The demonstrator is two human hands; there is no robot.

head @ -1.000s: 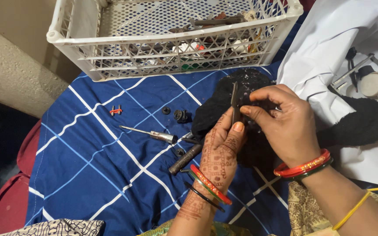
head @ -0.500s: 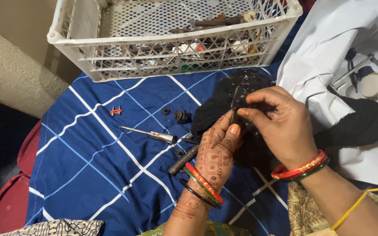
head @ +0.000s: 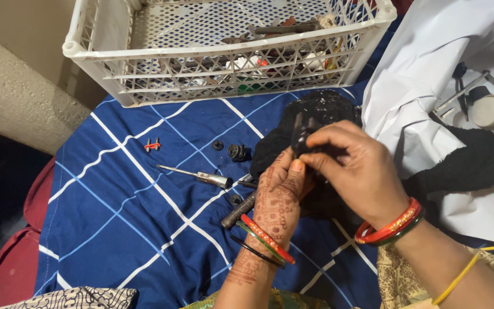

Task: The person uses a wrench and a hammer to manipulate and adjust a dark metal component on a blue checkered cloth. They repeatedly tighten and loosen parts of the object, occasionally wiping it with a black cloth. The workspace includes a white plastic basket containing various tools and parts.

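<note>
Together we hold a small black part [head: 299,133] upright, its long axis running nearly straight up and away from us, the narrow top end poking out above our fingers. Our right hand [head: 354,166] curls over it from the right, knuckles up, thumb and forefinger pinched shut on its lower half. Our left hand [head: 278,191] rises from below, palm turned toward the right hand, fingertips closed against the same part. It looks dark, slim and dull; finer detail is too small to tell. Just behind both hands lies a black cloth [head: 315,111]. Left of the left hand rest a screwdriver [head: 195,175], a dark rod [head: 239,210] and a black knob [head: 236,151], with a white crate [head: 144,86] beyond.
</note>
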